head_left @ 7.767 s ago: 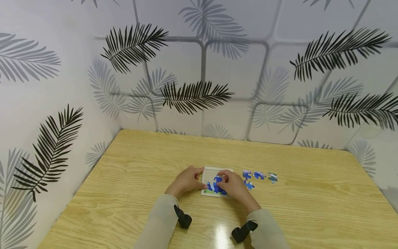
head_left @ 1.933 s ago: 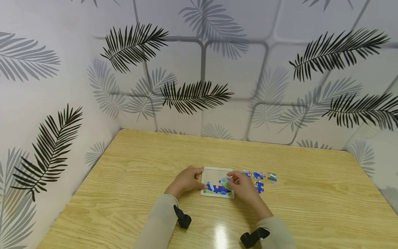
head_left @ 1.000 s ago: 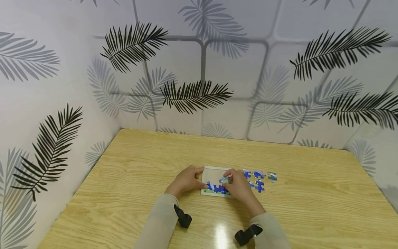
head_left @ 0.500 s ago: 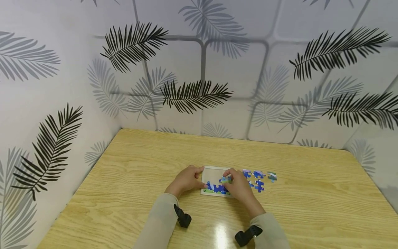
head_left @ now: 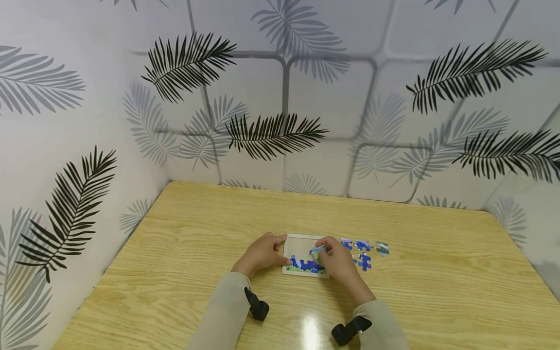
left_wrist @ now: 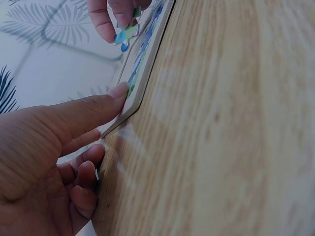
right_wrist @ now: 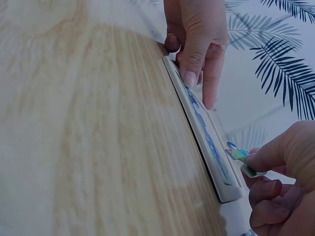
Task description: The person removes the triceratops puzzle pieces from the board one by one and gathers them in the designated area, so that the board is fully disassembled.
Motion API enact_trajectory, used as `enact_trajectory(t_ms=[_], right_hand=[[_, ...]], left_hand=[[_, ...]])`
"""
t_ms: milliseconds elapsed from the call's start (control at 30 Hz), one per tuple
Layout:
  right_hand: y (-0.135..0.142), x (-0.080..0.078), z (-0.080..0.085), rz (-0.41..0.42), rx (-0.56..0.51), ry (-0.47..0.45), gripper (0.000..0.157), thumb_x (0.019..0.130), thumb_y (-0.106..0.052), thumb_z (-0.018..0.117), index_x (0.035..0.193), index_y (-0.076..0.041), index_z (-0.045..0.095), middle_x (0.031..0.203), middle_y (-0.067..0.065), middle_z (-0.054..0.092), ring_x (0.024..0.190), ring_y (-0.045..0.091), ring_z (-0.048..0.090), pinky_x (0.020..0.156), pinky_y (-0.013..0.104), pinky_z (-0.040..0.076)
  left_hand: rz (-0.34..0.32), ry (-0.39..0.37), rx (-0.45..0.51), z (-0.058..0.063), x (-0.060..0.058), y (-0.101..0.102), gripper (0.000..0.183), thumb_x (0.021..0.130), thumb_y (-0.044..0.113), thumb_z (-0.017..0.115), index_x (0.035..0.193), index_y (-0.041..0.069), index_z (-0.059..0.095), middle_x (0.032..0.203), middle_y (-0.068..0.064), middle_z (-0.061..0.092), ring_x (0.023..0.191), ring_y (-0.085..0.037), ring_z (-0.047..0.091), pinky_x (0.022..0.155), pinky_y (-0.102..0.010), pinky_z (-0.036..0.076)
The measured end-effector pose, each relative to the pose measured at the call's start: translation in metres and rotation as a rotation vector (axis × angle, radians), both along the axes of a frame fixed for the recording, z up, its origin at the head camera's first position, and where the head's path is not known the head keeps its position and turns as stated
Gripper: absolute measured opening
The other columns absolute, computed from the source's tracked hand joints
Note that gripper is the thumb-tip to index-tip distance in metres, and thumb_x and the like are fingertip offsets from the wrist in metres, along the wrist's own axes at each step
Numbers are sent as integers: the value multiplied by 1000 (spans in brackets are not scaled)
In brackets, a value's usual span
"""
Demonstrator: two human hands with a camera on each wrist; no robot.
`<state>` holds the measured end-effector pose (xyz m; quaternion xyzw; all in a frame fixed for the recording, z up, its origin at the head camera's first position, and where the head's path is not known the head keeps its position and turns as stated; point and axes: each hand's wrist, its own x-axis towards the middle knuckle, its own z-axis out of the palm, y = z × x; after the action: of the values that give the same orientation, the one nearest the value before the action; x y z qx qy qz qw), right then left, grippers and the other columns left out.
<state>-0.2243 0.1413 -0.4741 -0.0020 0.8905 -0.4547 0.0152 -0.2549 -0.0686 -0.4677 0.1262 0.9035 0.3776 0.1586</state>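
Note:
A puzzle tray [head_left: 306, 275] with a pale frame lies on the table, a row of blue and green pieces [head_left: 303, 265] along its near side. My left hand [head_left: 262, 253] holds the tray at its left edge: the thumb presses on the near corner in the left wrist view, while the index finger reaches to the far corner. Between thumb and fingers, my right hand [head_left: 340, 261] pinches a light-blue and green puzzle piece [right_wrist: 239, 154]. This piece is tilted over the right part of the tray, and fingers cover part of it.
Several loose puzzle pieces lie to the right of the tray, among them a blue one [head_left: 365, 261] and a green and white one [head_left: 382, 248]. Partly behind the right hand are others. A leaf-patterned wall [head_left: 280, 170] rises behind the wooden table [head_left: 210, 218].
Earlier the right hand was at a blue piece over the tray; now it has the light-blue and green one, turned slightly in the last half second. The near row has filled out. The left hand stays.

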Motion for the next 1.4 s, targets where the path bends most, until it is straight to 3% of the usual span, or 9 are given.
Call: enact_trajectory(t_ms=[300,533,900,1400], right_hand=[[16,0,1,-44,-29,1,15,91,-4,56,104,-5,64,99,12,53,79,22,50,59,29,41],[38,4,5,-57,-15,23,17,92,-3,54,106,-2,63,97,10,53,93,25,48,78,36,42],[80,9,13,-88,-1,6,20,95,-7,52,112,-1,62,98,12,48,85,23,44,64,31,39],[127,19,8,-143,76,-4,24,95,-8,51,113,2,62,104,15,51,95,26,45,76,35,40]], left_hand=[[13,-10,4,0,0,1,79,74,24,82,142,12,44,82,-3,37,70,-16,35,65,-31,30],[16,-12,12,-2,0,1,79,74,24,82,142,13,44,82,-3,37,70,-16,35,65,-31,30],[7,-6,3,-4,-1,0,79,74,25,81,143,13,43,81,-3,37,68,-16,34,63,-30,30],[-4,9,1,-6,-3,0,79,74,25,82,142,13,44,81,-2,37,68,-15,34,64,-30,29]])
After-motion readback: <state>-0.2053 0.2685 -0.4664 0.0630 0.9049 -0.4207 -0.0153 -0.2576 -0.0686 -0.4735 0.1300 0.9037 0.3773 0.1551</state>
